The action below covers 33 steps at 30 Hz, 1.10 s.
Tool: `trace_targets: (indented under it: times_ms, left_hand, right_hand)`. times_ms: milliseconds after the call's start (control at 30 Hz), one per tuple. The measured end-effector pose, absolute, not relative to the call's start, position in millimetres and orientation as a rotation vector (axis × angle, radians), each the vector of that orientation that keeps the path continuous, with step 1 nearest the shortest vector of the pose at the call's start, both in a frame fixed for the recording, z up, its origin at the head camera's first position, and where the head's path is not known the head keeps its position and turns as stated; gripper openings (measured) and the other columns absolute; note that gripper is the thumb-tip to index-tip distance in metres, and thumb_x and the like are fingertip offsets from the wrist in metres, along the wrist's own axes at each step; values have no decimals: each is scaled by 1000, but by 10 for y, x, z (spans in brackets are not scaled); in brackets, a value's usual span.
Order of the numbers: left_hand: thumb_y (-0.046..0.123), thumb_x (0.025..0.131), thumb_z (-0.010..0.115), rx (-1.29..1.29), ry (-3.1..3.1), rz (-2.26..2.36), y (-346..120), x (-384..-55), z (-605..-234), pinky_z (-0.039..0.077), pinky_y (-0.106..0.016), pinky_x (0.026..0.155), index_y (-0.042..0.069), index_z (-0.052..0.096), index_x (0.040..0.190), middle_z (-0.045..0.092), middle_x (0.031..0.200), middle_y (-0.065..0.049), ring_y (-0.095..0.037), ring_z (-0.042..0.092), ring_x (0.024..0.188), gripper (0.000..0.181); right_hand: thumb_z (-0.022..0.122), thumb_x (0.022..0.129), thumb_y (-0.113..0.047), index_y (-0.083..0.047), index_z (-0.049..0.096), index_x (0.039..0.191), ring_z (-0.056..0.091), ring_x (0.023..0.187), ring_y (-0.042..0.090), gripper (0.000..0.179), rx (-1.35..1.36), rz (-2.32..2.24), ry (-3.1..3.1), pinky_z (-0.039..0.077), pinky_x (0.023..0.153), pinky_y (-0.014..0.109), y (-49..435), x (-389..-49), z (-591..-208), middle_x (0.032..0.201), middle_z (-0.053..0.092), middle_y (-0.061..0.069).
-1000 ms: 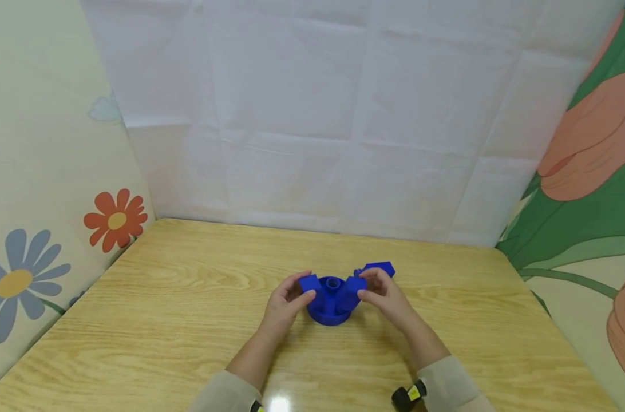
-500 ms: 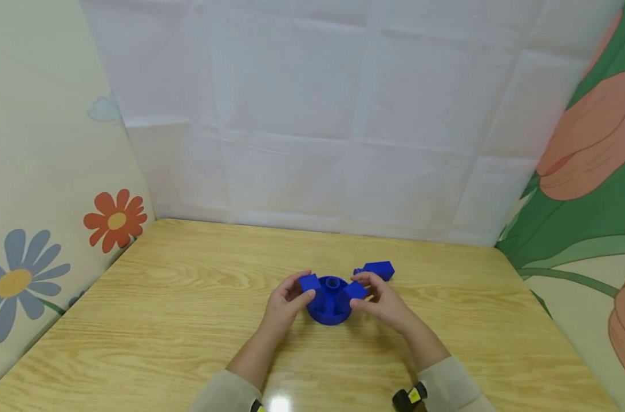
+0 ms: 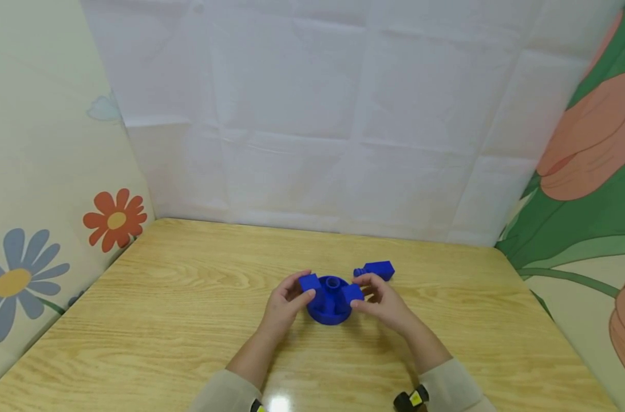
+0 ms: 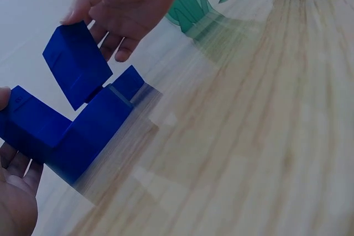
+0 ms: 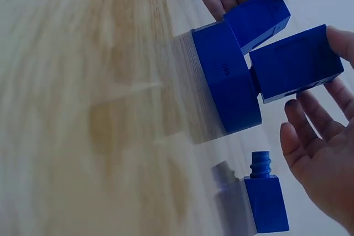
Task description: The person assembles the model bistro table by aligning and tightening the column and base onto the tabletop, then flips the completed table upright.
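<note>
A blue round dish-shaped base [image 3: 329, 318] with a ring at its centre rests on the table. My left hand [image 3: 283, 306] pinches a blue square block [image 3: 309, 282], which rises slanted from the base's left side. At the right side, my right hand [image 3: 387, 303] has thumb and fingertips on another block [image 3: 353, 293]. In the right wrist view, a narrow dark neck shows between this right block [image 5: 298, 63] and the base [image 5: 228, 81]. Behind my right hand, a loose blue block [image 3: 379, 269] with a threaded end lies on the table.
The wooden table [image 3: 214, 252] spreads around the base, with a white sheet [image 3: 292, 114] hanging behind it. Flower-printed panels stand at the left and right. A black band with a yellow mark [image 3: 411, 399] is at my right wrist.
The right block has turned and its top has shifted slightly left and toward me, as my right fingers moved over it. My left hand, its block and the base look still.
</note>
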<state>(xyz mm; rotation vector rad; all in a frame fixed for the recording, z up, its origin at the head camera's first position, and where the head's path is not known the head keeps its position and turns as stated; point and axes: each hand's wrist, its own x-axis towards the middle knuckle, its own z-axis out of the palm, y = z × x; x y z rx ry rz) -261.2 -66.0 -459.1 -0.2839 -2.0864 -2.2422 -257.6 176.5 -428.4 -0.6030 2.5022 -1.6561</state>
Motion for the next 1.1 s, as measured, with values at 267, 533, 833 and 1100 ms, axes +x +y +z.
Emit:
trace_targets:
  times_ms: [267, 533, 833, 1100]
  left_hand:
    - [-1, 89, 65, -294, -2076, -2244, -659, -2606, -4590, 48, -14, 90, -3, 56, 132, 59, 131, -27, 2, 61, 101, 45]
    - [0, 89, 65, -293, -2087, -2226, -666, -2599, -4578, 48, -14, 89, -4, 55, 133, 60, 131, -26, 2, 61, 101, 45]
    - [3, 89, 66, -281, -2100, -2229, -667, -2595, -4574, 48, -15, 90, -1, 56, 133, 60, 132, -23, -6, 60, 107, 45]
    - [1, 89, 65, -284, -2083, -2261, -656, -2600, -4573, 49, -16, 90, -3, 55, 133, 60, 131, -24, -8, 61, 106, 45]
  right_hand:
    - [58, 94, -8, 9, 51, 123, 55, 110, 10, 34, -696, -1765, 2410, 49, 92, 23, 1767, -2564, -4306, 127, 56, 29]
    - [66, 92, -12, 5, 55, 124, 56, 109, 22, 38, -711, -1690, 2431, 50, 90, 25, 1762, -2583, -4286, 122, 59, 25]
    - [67, 92, -26, -4, 51, 136, 53, 119, 29, 52, -677, -1588, 2486, 45, 100, 43, 1617, -2603, -4258, 134, 57, 18]
    - [68, 92, -24, -5, 51, 137, 54, 122, 31, 52, -639, -1631, 2467, 41, 107, 50, 1538, -2629, -4270, 132, 58, 17]
